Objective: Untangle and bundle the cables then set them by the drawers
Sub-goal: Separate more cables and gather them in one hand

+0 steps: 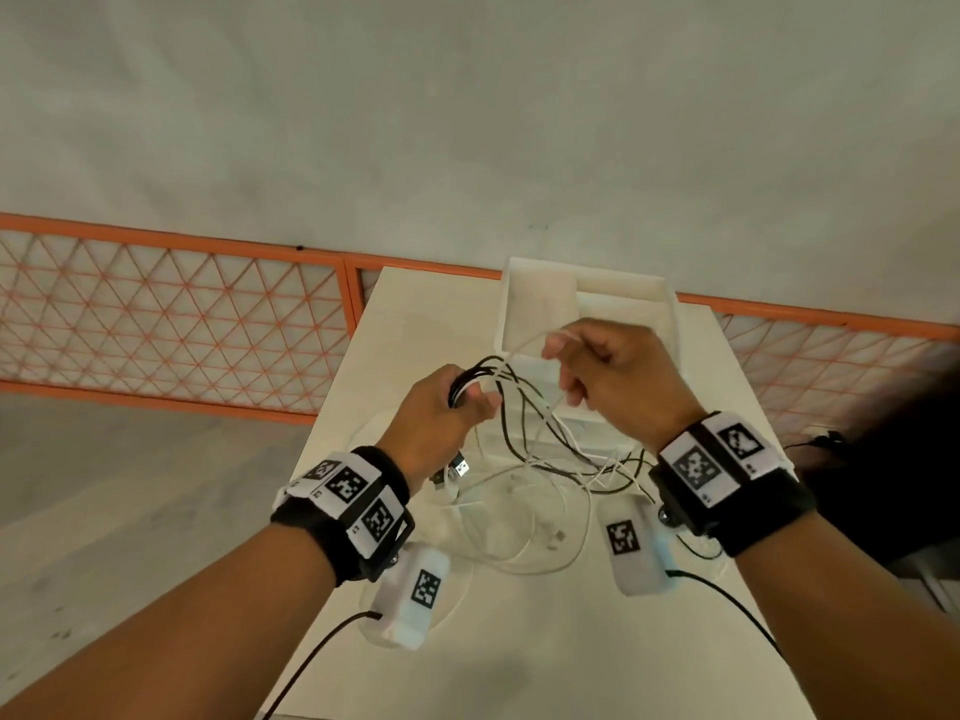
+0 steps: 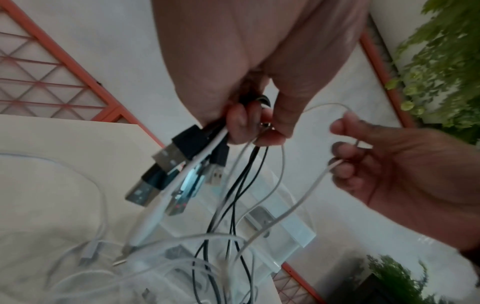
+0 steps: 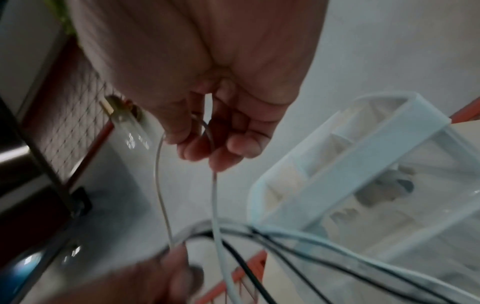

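A tangle of black and white cables hangs between my hands above the small white table. My left hand grips a bunch of black and white cables near their ends, and several USB plugs stick out below its fingers. To its right, my right hand pinches a thin white cable that loops up out of the tangle. The white plastic drawers stand on the far side of the table, just behind my right hand.
More white cable lies in loops on the table under my wrists. An orange lattice fence runs behind the table, over a pale floor. Green plants show past the fence in the left wrist view.
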Motion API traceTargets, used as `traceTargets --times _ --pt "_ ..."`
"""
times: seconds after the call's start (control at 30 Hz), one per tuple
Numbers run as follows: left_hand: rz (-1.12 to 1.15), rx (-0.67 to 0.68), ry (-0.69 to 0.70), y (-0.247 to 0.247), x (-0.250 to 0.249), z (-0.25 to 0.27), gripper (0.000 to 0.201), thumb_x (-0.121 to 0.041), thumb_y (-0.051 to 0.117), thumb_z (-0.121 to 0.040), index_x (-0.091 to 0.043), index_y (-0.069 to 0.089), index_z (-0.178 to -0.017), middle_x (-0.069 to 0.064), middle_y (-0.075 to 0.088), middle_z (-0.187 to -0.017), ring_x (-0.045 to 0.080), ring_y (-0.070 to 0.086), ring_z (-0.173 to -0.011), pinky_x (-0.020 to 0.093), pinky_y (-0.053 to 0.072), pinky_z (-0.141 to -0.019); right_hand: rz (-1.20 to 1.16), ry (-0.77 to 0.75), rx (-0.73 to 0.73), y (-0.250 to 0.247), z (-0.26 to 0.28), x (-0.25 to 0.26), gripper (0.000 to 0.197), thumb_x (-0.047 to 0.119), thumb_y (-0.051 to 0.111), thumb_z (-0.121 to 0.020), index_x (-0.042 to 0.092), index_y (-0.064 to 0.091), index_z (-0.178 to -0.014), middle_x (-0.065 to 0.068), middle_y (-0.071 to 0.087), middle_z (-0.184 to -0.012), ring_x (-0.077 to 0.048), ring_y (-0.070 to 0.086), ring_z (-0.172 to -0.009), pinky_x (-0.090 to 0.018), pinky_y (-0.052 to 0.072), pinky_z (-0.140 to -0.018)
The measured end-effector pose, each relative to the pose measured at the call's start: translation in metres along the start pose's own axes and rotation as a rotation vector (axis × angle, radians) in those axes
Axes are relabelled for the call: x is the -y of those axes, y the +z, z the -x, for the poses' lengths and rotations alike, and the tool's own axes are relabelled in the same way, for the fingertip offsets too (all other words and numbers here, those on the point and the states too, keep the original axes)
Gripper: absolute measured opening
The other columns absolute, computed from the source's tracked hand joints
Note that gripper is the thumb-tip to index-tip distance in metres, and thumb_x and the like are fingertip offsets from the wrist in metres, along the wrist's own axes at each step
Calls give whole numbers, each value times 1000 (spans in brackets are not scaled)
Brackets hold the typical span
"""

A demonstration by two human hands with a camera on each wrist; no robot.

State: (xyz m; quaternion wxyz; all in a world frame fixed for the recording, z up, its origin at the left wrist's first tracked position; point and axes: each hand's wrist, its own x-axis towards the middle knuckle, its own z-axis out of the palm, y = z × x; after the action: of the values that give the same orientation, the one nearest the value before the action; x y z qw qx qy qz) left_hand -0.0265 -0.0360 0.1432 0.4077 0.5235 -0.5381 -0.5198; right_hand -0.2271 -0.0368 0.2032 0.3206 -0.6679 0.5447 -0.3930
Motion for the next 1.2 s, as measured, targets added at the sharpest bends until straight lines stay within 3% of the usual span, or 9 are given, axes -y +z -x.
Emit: traceTargets --times 0.1,0.23,0.37,0.5,0.6,0.7,0.83,1.0,1.2 --pt "-48 -6 -63 1 7 -7 19 -23 66 -90 -12 52 -86 21 60 -84 17 39 -58 30 37 -54 -119 1 -169 -28 -10 -5 23 27 61 -99 19 74 -81 -1 62 -60 -16 56 -52 -18 43 -52" --pt "12 13 -145 1 12 -13 19 -21 64 -94 -8 51 -94 10 59 -76 14 41 -56 27 35 -53 -177 27 -289 -58 -13 -29 22 29 63 -98 24 75 -79 3 56 -56 -16 50 -51 -23 41 -53" --pt "95 75 -184 8 1 -15 26 -30 65 -94 -7 54 -98 1 57 -66 7 37 -46 20 31 -44 -140 61 -213 -66 -9 -49 25 41 62 -97 30 78 -81 9 48 -54 -10 43 -51 -22 37 -56" --pt "20 124 -167 18 -8 -13 19 -24 68 -92 -7 59 -93 4 67 -79 7 37 -50 20 32 -46 -136 50 4 -64 -2 -49 21 37 61 -98 36 80 -89 8 47 -56 -25 34 -59 -29 32 -55" --pt "45 95 -149 28 -9 -13 15 -19 68 -92 -6 60 -93 6 66 -80 8 35 -51 21 31 -46 -54 -30 143 -53 5 -39 20 19 66 -95 35 78 -92 28 73 -75 -19 57 -63 -24 46 -60" --pt "62 35 -154 33 -9 -10 11 -17 64 -94 -8 59 -90 7 65 -76 8 34 -51 21 30 -47 -148 -71 53 -52 3 -40 12 13 74 -89 24 80 -89 18 77 -81 -1 68 -71 -11 50 -67" --pt "104 9 -103 26 -15 -5 16 -20 57 -99 -8 55 -88 4 60 -64 11 33 -53 22 29 -48 -135 27 -60 -61 0 -67 2 19 78 -86 20 80 -86 9 72 -68 0 60 -59 -15 50 -61" --pt "12 24 -3 19 -32 -4 20 -21 51 -102 -7 54 -88 -2 47 -53 15 36 -52 27 37 -57 260 239 111 -60 12 -129 22 28 69 -92 24 75 -71 17 68 -57 6 59 -52 -14 42 -59" --pt "247 46 -19 1 -49 -5 16 -11 47 -102 -6 52 -88 1 45 -55 13 40 -54 27 38 -58 375 494 97 -57 33 -177 33 36 67 -93 22 71 -64 4 71 -64 -13 65 -58 -22 48 -60"
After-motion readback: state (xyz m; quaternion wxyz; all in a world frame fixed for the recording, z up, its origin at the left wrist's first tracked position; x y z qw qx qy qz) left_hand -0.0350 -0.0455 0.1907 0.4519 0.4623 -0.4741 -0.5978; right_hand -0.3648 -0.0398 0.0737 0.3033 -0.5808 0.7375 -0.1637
